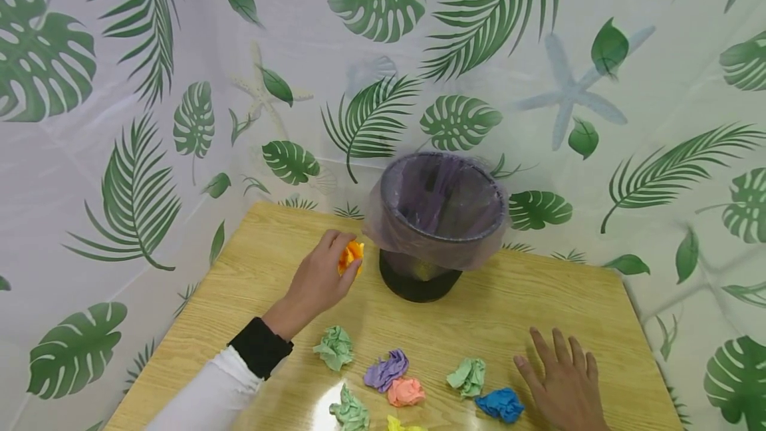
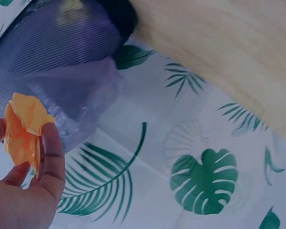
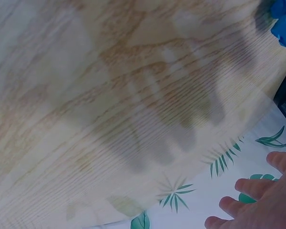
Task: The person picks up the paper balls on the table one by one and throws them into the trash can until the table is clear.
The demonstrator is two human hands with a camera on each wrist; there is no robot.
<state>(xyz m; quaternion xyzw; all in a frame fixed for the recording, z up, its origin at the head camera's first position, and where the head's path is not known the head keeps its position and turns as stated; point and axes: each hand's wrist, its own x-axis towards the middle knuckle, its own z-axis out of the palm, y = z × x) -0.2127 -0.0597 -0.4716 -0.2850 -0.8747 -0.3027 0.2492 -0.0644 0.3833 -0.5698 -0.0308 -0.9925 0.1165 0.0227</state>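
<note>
My left hand [image 1: 323, 273] pinches a crumpled orange paper ball [image 1: 350, 257] between thumb and fingers, just left of the bin. In the left wrist view the orange paper [image 2: 25, 126] shows between the fingertips, with the bin's mesh side behind it. The dark mesh bin [image 1: 419, 283] stands upright, a translucent purple liner bag [image 1: 437, 245] folded over its rim. My right hand [image 1: 565, 378] is held palm down with fingers spread at the table's right side, holding nothing. A blue paper ball [image 1: 501, 405] lies just left of it.
On the wooden table [image 1: 269, 238] lie several more crumpled papers: green [image 1: 335, 348], purple [image 1: 386, 370], pink [image 1: 406, 392], another green [image 1: 467, 377], a third green [image 1: 350, 410] and yellow [image 1: 403, 425] at the front. A leaf-print sheet [image 1: 287, 72] hangs behind and beside the table.
</note>
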